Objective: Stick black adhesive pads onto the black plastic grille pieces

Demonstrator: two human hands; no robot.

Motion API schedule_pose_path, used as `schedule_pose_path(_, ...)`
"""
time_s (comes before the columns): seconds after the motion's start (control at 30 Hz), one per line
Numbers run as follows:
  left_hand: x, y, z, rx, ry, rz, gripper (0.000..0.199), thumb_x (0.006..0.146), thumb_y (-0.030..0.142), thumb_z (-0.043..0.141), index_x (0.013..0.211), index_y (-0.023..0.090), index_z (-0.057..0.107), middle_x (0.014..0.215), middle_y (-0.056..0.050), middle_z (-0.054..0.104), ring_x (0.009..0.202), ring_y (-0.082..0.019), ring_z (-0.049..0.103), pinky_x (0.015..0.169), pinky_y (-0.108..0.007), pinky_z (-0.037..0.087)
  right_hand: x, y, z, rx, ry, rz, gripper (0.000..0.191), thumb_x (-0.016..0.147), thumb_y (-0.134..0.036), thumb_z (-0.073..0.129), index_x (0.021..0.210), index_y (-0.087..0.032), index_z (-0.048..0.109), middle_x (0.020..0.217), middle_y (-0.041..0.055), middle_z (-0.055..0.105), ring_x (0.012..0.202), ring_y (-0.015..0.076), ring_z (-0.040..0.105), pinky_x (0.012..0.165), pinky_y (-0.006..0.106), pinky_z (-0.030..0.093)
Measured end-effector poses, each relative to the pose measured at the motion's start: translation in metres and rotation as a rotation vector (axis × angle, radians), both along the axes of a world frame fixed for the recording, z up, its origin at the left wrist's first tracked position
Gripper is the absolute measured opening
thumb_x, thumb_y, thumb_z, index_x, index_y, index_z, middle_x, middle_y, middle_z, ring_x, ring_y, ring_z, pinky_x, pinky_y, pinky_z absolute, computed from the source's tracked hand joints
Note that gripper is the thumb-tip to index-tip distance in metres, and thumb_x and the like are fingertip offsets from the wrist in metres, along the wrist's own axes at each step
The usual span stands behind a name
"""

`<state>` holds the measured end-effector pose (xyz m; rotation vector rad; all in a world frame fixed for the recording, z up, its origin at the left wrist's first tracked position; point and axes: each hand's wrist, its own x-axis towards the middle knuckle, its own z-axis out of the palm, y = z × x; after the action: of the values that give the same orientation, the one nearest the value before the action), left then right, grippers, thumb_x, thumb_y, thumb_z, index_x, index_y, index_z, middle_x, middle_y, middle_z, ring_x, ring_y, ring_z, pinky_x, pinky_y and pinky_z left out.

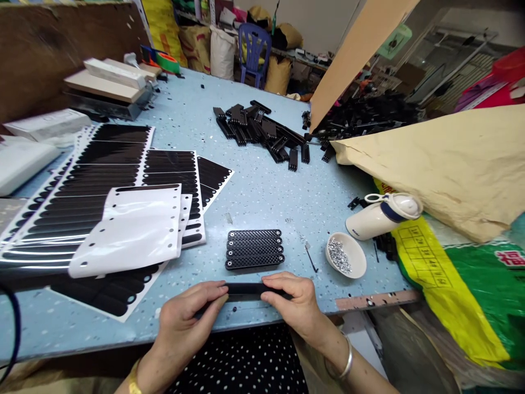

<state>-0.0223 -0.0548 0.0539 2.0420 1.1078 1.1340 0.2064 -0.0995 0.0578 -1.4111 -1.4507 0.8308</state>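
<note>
Between my hands, near the table's front edge, is a flat black strip [245, 288]. My left hand [192, 309] pinches its left end between thumb and fingers, and my right hand [293, 301] grips the right end the same way. Both ends are hidden by the fingers. Just beyond lies a group of several black textured bars [255, 249], side by side, with a small metal piece at each end. To the right, a white bowl [356, 257] holds many small silvery metal pieces [339, 256]. A thin black hooked tool [311, 259] lies between bars and bowl.
Sheets of black strip stickers [102, 164] cover the left side, with a curled white backing sheet [131, 230] on top. A pile of black parts [262, 131] lies at the back. A white bottle [383, 216] lies tilted beyond the bowl, near a yellow-green sack [463, 290].
</note>
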Motion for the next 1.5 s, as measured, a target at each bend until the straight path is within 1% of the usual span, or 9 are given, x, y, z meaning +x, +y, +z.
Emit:
schedule_pose_path(0.4, 0.0, 0.001, 0.002, 0.0, 0.019, 0.018, 0.012, 0.084, 0.024, 0.064, 0.084, 0.023, 0.076, 0.082, -0.001, 0.079, 0.074, -0.017, 0.076, 0.072, -0.024, 0.063, 0.011, 0.0, 0.002, -0.04, 0.023, 0.078, 0.024, 0.077, -0.021, 0.076, 0.101, -0.024, 0.077, 0.098, 0.0067, 0.077, 0.09, 0.0217, 0.072, 0.085, 0.036, 0.058)
schedule_pose_path(0.67, -0.001, 0.004, -0.002, -0.044, 0.037, -0.004, 0.012, 0.084, 0.028, 0.064, 0.087, 0.024, 0.074, 0.085, 0.001, 0.079, 0.076, -0.018, 0.075, 0.073, -0.025, 0.063, 0.038, -0.012, 0.007, -0.056, -0.003, -0.298, 0.023, 0.089, -0.032, 0.06, 0.084, -0.016, 0.075, 0.074, 0.0072, 0.074, 0.063, 0.0187, 0.07, 0.058, 0.028, 0.058)
schedule_pose_path(0.87, -0.008, 0.0, 0.009, 0.104, 0.084, 0.039, 0.018, 0.084, 0.022, 0.063, 0.101, 0.022, 0.069, 0.079, 0.0, 0.077, 0.061, -0.014, 0.072, 0.055, -0.019, 0.058, 0.022, -0.012, 0.0, 0.073, -0.355, -0.132, 0.02, 0.087, -0.028, 0.06, 0.08, -0.017, 0.075, 0.064, 0.0047, 0.066, 0.054, 0.0173, 0.062, 0.051, 0.027, 0.051)
schedule_pose_path(1.03, -0.069, 0.035, 0.027, 0.47, 0.526, 0.24, 0.043, 0.082, 0.014, 0.059, 0.125, 0.02, 0.06, 0.128, -0.016, 0.065, 0.124, -0.038, 0.055, 0.093, -0.052, 0.048, 0.025, 0.014, 0.006, 0.325, -0.424, -0.153, 0.014, 0.089, -0.021, 0.058, 0.088, -0.017, 0.071, 0.07, 0.0063, 0.068, 0.055, 0.0179, 0.063, 0.049, 0.028, 0.051)
schedule_pose_path(1.1, -0.101, 0.054, 0.025, 0.462, 0.747, 0.327, 0.045, 0.08, 0.013, 0.056, 0.125, 0.019, 0.061, 0.133, -0.019, 0.061, 0.128, -0.046, 0.047, 0.089, -0.06, 0.045, 0.011, 0.032, 0.016, 0.417, -0.448, -0.083, 0.012, 0.088, -0.017, 0.059, 0.09, -0.017, 0.071, 0.074, 0.0079, 0.07, 0.062, 0.0203, 0.066, 0.055, 0.031, 0.054)
schedule_pose_path(1.17, -0.124, 0.065, 0.018, 0.436, 0.861, 0.333, 0.04, 0.076, 0.005, 0.048, 0.108, 0.018, 0.069, 0.117, -0.016, 0.071, 0.116, -0.043, 0.059, 0.083, -0.056, 0.048, -0.016, 0.048, 0.03, 0.496, -0.507, 0.025, 0.016, 0.085, -0.015, 0.059, 0.097, -0.015, 0.07, 0.085, 0.0118, 0.073, 0.077, 0.0255, 0.069, 0.068, 0.038, 0.057)
schedule_pose_path(1.33, -0.125, 0.041, 0.011, 0.534, 0.656, 0.303, 0.041, 0.076, 0.004, 0.045, 0.104, 0.021, 0.069, 0.106, -0.009, 0.076, 0.106, -0.03, 0.068, 0.089, -0.048, 0.05, -0.111, 0.077, 0.063, 0.557, -0.745, 0.419, 0.066, 0.073, -0.03, 0.072, 0.131, -0.005, 0.053, 0.127, 0.0246, 0.061, 0.114, 0.0439, 0.057, 0.09, 0.058, 0.049)
schedule_pose_path(1.43, -0.125, 0.004, 0.03, 0.429, 0.487, 0.169, 0.042, 0.079, 0.015, 0.059, 0.119, 0.028, 0.065, 0.107, -0.006, 0.076, 0.097, -0.026, 0.072, 0.088, -0.038, 0.057, -0.147, 0.083, 0.068, 0.526, -0.904, 0.67, 0.045, 0.074, -0.023, 0.069, 0.115, -0.008, 0.06, 0.107, 0.0188, 0.069, 0.096, 0.0341, 0.064, 0.084, 0.049, 0.052)
schedule_pose_path(1.5, -0.14, -0.017, 0.043, 0.279, 0.336, 0.22, 0.051, 0.075, 0.033, 0.071, 0.125, 0.032, 0.062, 0.117, -0.006, 0.073, 0.103, -0.03, 0.07, 0.09, -0.041, 0.059, -0.156, 0.079, 0.063, 0.529, -0.977, 0.747, 0.031, 0.073, -0.02, 0.068, 0.101, -0.009, 0.062, 0.089, 0.0148, 0.071, 0.077, 0.0276, 0.064, 0.073, 0.044, 0.054)
